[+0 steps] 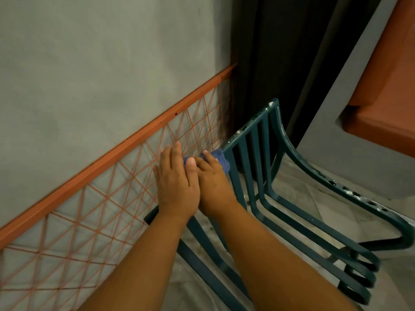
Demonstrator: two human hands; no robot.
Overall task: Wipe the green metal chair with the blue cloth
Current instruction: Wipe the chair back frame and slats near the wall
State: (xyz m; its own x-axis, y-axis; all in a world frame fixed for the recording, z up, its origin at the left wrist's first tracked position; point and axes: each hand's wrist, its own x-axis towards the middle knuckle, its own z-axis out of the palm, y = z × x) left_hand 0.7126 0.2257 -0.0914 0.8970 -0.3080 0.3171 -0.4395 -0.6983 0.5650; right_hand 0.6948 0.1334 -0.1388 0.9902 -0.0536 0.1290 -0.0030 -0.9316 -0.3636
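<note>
Two forearms reach in from the bottom edge, hands side by side and touching. The left hand [176, 179] lies flat with straight fingers, its thumb over the right hand [212, 178], which grips the blue cloth [221, 158] against the top rail of the green metal chair [258, 140]. The chair's slatted seat curves off to the right over grey floor [292, 191]. Close on the left, a grey wall [89, 63] with an orange rail [125, 144] and string lattice hems the hands in. Beyond, an orange tabletop [386, 86] overhangs the chair's far side.
</note>
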